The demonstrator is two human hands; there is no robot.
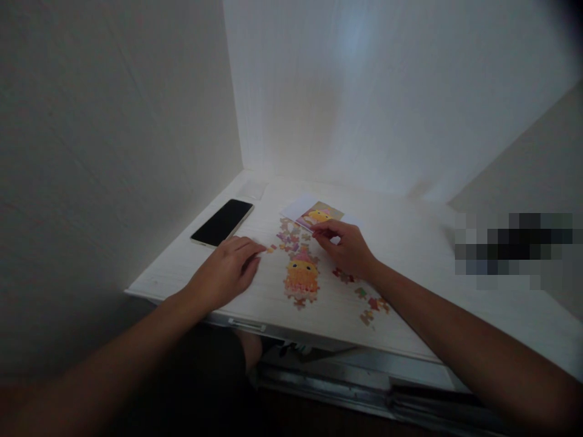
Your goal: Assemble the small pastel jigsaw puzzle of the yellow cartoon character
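My left hand (pixel 230 267) rests palm down on the white table, its fingers stretched out. Its fingertips are beside a small yellow and orange puzzle piece (pixel 271 249); whether they touch it I cannot tell. With fingers drawn together, my right hand (pixel 344 246) pinches the near edge of a picture card (pixel 325 210) showing a yellow character in a pink hat. Between my hands lies a partly joined jigsaw puzzle (pixel 301 279) with a similar yellow face and orange body. Loose purple and pale pieces (pixel 290 235) lie just beyond it. Dark red pieces (pixel 342 276) are under my right wrist.
A black-screened phone (pixel 222 222) lies left, beyond my left hand. Behind it is a clear plastic sleeve (pixel 252 190). Several green, red and orange pieces (pixel 373 303) sit near my right forearm. Pale walls enclose the table (pixel 255 297) at the left and back.
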